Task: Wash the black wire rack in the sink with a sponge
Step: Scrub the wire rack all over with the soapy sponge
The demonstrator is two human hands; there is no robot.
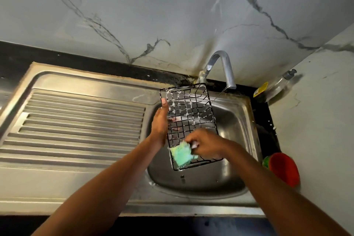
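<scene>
A pale marble-patterned wall (172, 5) fills the upper half of the view. Below it lies a stainless steel sink (86, 174), with a ribbed draining board (76, 120) on the left and a rounded basin on the right. A curved metal tap (224, 65) arches over the basin's far edge.

The black wire rack (188, 109) is held in the air over the basin, tilted, its far end just under the tap spout. White suds cling to its upper wires.

The left hand (160, 124) grips the rack's left edge, thumb along the front and fingers wrapped behind the grid. The right hand (206, 144) has its fingers curled around a green sponge (182, 156), which presses against the rack's near left corner.

A red cup (285, 168) sits on the dark counter to the right of the basin. A clear bottle (275, 87) with a yellow label stands in the far right corner.
</scene>
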